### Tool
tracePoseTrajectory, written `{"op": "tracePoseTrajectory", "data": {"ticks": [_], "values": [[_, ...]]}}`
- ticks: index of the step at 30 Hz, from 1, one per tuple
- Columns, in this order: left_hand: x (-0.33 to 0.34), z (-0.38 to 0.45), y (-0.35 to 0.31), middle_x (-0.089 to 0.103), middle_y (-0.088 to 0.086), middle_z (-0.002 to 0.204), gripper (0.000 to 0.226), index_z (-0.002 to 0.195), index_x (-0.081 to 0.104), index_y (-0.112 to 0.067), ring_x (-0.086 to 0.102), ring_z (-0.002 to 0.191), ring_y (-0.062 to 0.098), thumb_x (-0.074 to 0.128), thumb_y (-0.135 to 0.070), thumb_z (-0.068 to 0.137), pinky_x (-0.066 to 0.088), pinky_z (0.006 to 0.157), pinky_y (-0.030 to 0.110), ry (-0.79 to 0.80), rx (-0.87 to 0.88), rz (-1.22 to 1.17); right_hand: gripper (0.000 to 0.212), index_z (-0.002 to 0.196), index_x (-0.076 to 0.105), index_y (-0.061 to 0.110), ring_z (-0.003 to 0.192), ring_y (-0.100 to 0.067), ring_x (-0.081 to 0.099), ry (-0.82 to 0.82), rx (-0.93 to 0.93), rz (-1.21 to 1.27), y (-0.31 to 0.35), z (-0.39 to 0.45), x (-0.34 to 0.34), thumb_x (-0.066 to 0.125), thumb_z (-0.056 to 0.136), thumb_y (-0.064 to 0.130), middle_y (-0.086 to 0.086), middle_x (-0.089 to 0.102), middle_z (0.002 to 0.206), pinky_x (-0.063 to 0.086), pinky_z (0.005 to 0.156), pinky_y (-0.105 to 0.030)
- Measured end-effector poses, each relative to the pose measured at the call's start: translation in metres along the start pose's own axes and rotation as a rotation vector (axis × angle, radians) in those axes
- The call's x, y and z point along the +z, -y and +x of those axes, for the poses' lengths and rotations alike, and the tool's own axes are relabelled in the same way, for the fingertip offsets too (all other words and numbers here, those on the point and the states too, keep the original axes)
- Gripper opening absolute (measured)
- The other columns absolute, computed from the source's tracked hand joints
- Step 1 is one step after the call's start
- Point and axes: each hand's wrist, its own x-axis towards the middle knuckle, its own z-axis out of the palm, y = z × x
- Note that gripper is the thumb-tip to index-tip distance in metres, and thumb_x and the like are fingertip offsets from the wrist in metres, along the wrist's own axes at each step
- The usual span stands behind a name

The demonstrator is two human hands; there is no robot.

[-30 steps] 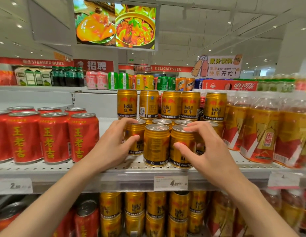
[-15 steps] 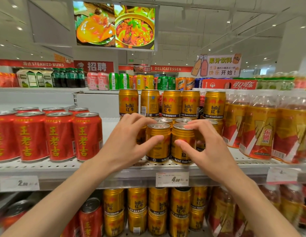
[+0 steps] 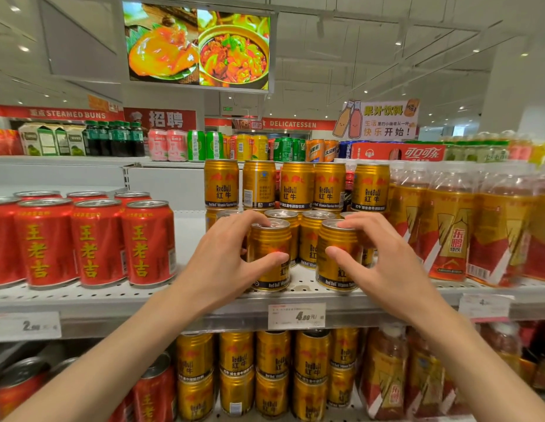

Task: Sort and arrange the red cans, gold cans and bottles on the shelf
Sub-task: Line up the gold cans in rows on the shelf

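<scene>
While both hands work at the front edge of a supermarket shelf [image 3: 112, 303], the left hand [image 3: 225, 263] curls round a gold can [image 3: 269, 254], thumb across the label and fingertips on the lid's rim, and the right hand [image 3: 383, 263] grips a second gold can [image 3: 336, 254] the same way, thumb on the front and fingers over the top. Both cans stand upright on the perforated shelf, a gap between them, just above a price tag [image 3: 296, 316] clipped to the shelf lip. Close behind them stand more gold cans [image 3: 309, 236], and behind those a raised row of gold cans [image 3: 297, 184] with labels facing out, one turned to show its barcode. To the left, set apart by a bare stretch of shelf, red cans [image 3: 94, 242] stand upright in rows two deep. To the right, touching the gold group's edge, are shrink-wrapped packs of bottles [image 3: 447, 226] with gold and red labels. Below the shelf, stacked gold cans [image 3: 272, 373], more red cans [image 3: 152, 394] and more bottles [image 3: 396, 379] fill the lower level. Further back, mixed drinks [image 3: 204, 146] line a higher shelf, with a red soft-drink carton [image 3: 399, 152] beside them. Overhead hangs a food display screen [image 3: 198, 45]; a juice sign [image 3: 379, 120] stands at right.
</scene>
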Motion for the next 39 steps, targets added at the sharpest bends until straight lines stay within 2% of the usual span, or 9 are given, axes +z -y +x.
{"op": "tracePoseTrajectory", "data": {"ticks": [3,6,14,19,27,30,33,36,39], "values": [[-0.003,-0.001,-0.002,0.062,-0.019,0.113,0.048,0.117,0.054,-0.039,0.061,0.098,0.006,0.071,-0.061,0.078,0.055,0.082,0.027,0.002,-0.036,-0.066,0.047,0.126,0.062,0.024,0.123,-0.006,0.053,-0.015,-0.017,0.003,0.001,-0.003,0.001,0.065,0.087,0.050,0.011,0.057,0.130,0.047,0.102,-0.029],[-0.007,-0.004,-0.003,0.066,-0.020,0.108,0.043,0.113,0.055,-0.041,0.067,0.096,0.007,0.076,-0.054,0.078,0.059,0.083,0.036,0.012,-0.078,-0.209,0.047,0.127,0.062,0.024,0.127,-0.006,0.050,-0.025,-0.035,-0.028,0.002,-0.003,0.002,0.064,0.087,0.051,0.010,0.059,0.132,0.043,0.107,-0.032],[-0.052,0.007,-0.002,0.065,-0.018,0.119,0.046,0.115,0.058,-0.038,0.058,0.115,-0.003,0.073,-0.050,0.072,0.049,0.089,0.022,-0.112,-0.140,-0.372,0.056,0.132,0.061,0.022,0.128,-0.006,0.045,0.038,-0.056,-0.106,0.005,0.004,0.002,0.061,0.086,0.054,0.009,0.057,0.133,0.034,0.106,-0.024],[-0.068,0.035,-0.002,0.065,-0.012,0.118,0.037,0.120,0.059,-0.027,0.057,0.115,-0.001,0.075,-0.029,0.086,0.047,0.082,0.013,-0.153,-0.132,-0.393,0.045,0.126,0.061,0.023,0.121,-0.004,0.045,0.007,-0.063,-0.083,0.006,0.005,0.014,0.067,0.087,0.044,0.008,0.057,0.125,0.028,0.100,-0.012],[-0.057,0.054,0.015,0.059,-0.015,0.119,0.040,0.128,0.056,-0.029,0.053,0.114,0.005,0.070,-0.022,0.091,0.045,0.065,0.000,-0.165,-0.176,-0.346,0.041,0.124,0.064,0.025,0.123,-0.006,0.050,0.000,-0.059,0.002,0.010,0.007,0.018,0.073,0.087,0.038,0.011,0.059,0.127,0.033,0.100,-0.015],[-0.056,0.056,0.022,0.056,-0.006,0.135,0.051,0.141,0.048,-0.029,0.050,0.126,0.011,0.067,-0.021,0.094,0.047,0.079,0.005,-0.149,-0.191,-0.365,0.040,0.123,0.065,0.027,0.123,-0.005,0.051,0.010,-0.075,0.044,0.015,0.010,0.022,0.074,0.086,0.038,0.012,0.060,0.128,0.037,0.104,-0.020],[-0.053,0.056,0.026,0.046,0.000,0.151,0.058,0.148,0.038,-0.032,0.044,0.138,0.015,0.064,-0.024,0.097,0.044,0.107,0.032,-0.138,-0.207,-0.381,0.039,0.123,0.065,0.027,0.123,-0.005,0.051,0.015,-0.102,0.043,0.019,0.012,0.027,0.075,0.086,0.037,0.012,0.060,0.128,0.039,0.106,-0.024],[-0.048,0.056,0.027,0.044,0.000,0.153,0.063,0.154,0.030,-0.030,0.048,0.134,0.013,0.060,-0.025,0.098,0.045,0.107,0.033,-0.128,-0.215,-0.419,0.040,0.123,0.064,0.027,0.124,-0.006,0.050,0.013,-0.104,0.038,0.020,0.012,0.029,0.075,0.086,0.038,0.012,0.059,0.129,0.039,0.107,-0.027],[-0.041,0.055,0.025,0.038,-0.014,0.148,0.067,0.157,0.022,-0.030,0.045,0.129,0.002,0.057,-0.024,0.100,0.045,0.094,0.014,-0.097,-0.215,-0.429,0.041,0.123,0.064,0.027,0.124,-0.006,0.050,0.015,-0.106,0.036,0.018,0.013,0.029,0.074,0.086,0.040,0.012,0.059,0.129,0.039,0.107,-0.027]]}}
